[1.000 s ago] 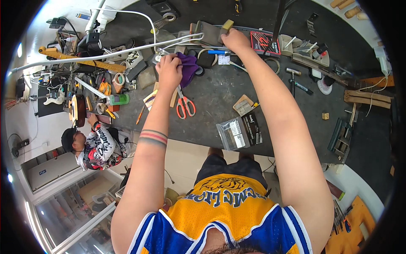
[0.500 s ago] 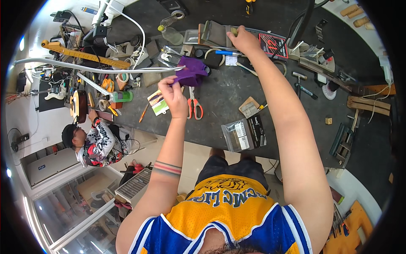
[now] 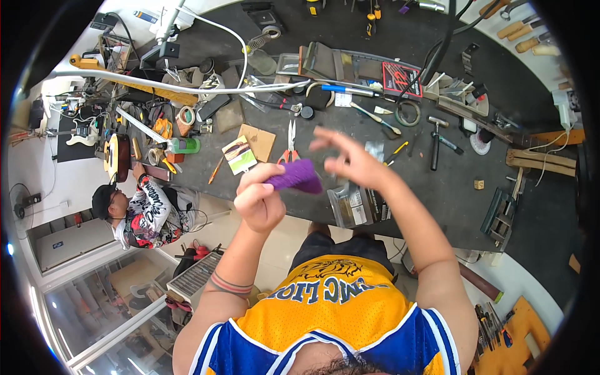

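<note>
Left hand: thumb and fingers pinch purple cloth at left end. Cloth in air over near side of bench; looks light, soft, floppy, unlikely to break; best gripped by 1 edge. Right hand: fingers spread, empty, just right of cloth. Scissors lie beyond.

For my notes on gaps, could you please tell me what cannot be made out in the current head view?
Head view: the gripped end of the purple cloth, hidden by the left hand.
Head view: part of the scissors, behind the cloth and left hand.
Head view: part of the black packet, behind the right hand and wrist.
</note>
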